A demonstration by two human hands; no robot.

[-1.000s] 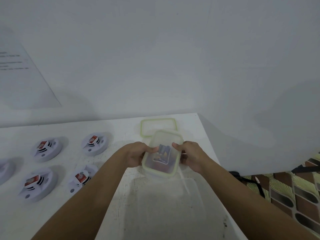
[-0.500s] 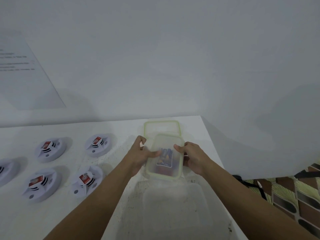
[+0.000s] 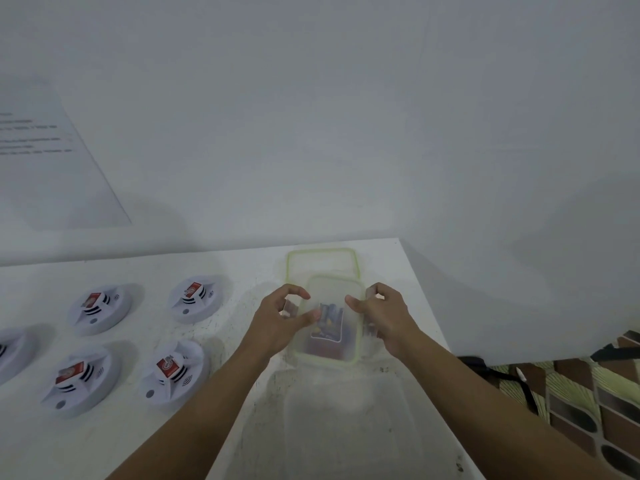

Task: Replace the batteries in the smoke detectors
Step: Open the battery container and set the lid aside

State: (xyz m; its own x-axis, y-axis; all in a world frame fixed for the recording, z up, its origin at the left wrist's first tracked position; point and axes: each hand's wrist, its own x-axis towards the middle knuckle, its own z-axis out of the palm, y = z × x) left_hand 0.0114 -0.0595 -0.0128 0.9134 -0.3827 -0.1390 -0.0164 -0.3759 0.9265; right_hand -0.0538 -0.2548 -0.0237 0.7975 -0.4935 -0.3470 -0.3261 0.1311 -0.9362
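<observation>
- Clear plastic with a green rim: the box (image 3: 332,292) sat on the white desk (image 3: 249,268) near its right edge. Its lid was on, and the batteries (image 3: 327,318) showed dimly through it.
- The left hand (image 3: 284,317) grasped the box's left side, thumb laid on the lid and fingers curled at the side clip.
- The right hand (image 3: 384,317) grasped the right side the same way, thumb on the lid and fingers hooked round the clip.
- The step looked like getting the box open to reach fresh batteries, so the task seemed at an early stage.
- The next move likely called for freeing both side clips and lifting the lid level, so nothing inside spilled.
- The smoke detectors (image 3: 173,372) lay well to the left on the desk, each with a red-labelled block (image 3: 168,365) on top, probably a battery.
- One detector (image 3: 10,351) was cut off by the left edge, so others may have lain beyond it.
- The batteries were blurred by the lid, so their count and type could not be made out.
- Behind the box lay a second green-rimmed piece (image 3: 322,263), either a lid or a tray.
- A larger clear tub (image 3: 346,417) in front was faint and looked empty.
- The sheet of paper (image 3: 52,161) on the wall was unreadable.
</observation>
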